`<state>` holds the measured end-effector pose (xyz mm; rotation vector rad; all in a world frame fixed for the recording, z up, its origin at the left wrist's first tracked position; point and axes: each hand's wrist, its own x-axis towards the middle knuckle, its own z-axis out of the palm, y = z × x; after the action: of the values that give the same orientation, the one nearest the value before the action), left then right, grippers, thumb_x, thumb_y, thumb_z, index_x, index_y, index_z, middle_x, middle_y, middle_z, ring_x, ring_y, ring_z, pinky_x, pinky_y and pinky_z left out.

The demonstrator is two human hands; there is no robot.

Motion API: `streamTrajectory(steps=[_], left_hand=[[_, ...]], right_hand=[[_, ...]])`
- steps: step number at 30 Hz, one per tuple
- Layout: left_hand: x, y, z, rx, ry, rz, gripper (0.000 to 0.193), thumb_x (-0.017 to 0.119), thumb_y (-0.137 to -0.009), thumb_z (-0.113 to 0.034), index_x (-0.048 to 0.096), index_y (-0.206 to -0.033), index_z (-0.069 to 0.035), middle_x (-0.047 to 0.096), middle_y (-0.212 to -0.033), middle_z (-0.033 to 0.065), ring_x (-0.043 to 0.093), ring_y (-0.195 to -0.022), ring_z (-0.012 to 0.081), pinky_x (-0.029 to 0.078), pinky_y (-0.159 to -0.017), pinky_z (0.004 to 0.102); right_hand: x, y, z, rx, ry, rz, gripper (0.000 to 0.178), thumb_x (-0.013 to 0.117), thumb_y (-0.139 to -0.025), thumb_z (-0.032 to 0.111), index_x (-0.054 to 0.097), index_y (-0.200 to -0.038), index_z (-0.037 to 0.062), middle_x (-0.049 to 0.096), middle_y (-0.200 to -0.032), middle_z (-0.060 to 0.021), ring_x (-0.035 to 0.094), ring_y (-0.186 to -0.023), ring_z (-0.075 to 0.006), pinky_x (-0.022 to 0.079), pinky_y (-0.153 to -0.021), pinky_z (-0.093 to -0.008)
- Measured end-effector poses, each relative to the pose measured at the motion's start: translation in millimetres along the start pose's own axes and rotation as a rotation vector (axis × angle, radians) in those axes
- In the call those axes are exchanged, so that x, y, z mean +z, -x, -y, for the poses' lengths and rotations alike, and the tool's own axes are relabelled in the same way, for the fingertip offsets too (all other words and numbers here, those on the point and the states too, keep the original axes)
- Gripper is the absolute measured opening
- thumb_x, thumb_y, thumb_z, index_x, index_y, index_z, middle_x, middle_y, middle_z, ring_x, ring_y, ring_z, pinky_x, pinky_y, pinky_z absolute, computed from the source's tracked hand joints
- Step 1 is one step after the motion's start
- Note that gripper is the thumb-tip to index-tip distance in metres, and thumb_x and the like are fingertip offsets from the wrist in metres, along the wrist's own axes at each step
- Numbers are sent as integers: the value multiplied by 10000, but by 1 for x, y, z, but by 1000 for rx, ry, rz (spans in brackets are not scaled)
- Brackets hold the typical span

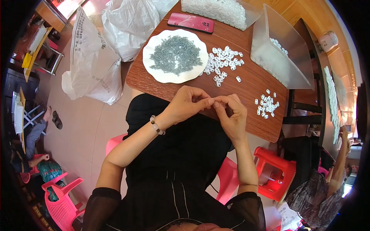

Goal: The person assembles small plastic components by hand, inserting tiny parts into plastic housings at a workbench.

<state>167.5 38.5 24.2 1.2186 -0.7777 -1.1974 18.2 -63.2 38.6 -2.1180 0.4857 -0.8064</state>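
My left hand (189, 103) and my right hand (232, 112) meet over the table's near edge, thumbs and forefingers pinched together at the fingertips. Whatever is between them is too small to make out. A beaded bracelet circles my left wrist. Just beyond my hands, a white scalloped plate (153, 74) holds a heap of small grey screws (177, 54). Right of the plate lies a loose pile of small white oval plastic pieces with holes (221, 61). A smaller group of similar white pieces (266, 104) sits near the table's right edge.
On the brown table (154, 89) lie a pink phone (190, 23) and a clear bin (275, 63) with white pieces. Another clear container of white pieces (216, 11) stands at the back. White sacks (96, 57) are to the left. A red stool (274, 173) and another person are at right.
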Motion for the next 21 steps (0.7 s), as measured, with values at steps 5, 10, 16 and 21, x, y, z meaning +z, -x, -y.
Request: streamTrajectory(steps=[5,10,16,21], left_hand=[[3,1,-1,29,-29,-74,164,652,-874,-132,669,-890,30,648,-766,16,570,-696,39,463,-621,189],[5,2,0,73,-37,-135,160,672,-867,-163,679,-906,-7,636,-769,-11,535,-648,30,429,-568,171],[9,5,-5,41,9,-97,131,650,-867,-99,667,-905,26,653,-799,0,571,-716,19,451,-618,173],[9,4,-3,60,-45,-91,140,650,-868,-101,665,-893,36,655,-790,8,574,-712,23,454,-621,177]], right_hand=[[-2,3,-2,112,-103,1,120,672,-836,64,674,-951,28,599,-725,-25,515,-697,-118,409,-614,-237],[-8,9,-2,358,-345,-11,196,670,-865,90,652,-1045,15,632,-811,3,549,-737,-54,431,-660,-184],[-9,9,-4,441,-503,18,178,667,-874,101,644,-1007,-16,664,-857,-25,599,-761,-62,462,-700,-183],[-12,8,-5,473,-560,32,148,663,-878,112,646,-945,-19,674,-850,-39,613,-770,-75,481,-713,-206]])
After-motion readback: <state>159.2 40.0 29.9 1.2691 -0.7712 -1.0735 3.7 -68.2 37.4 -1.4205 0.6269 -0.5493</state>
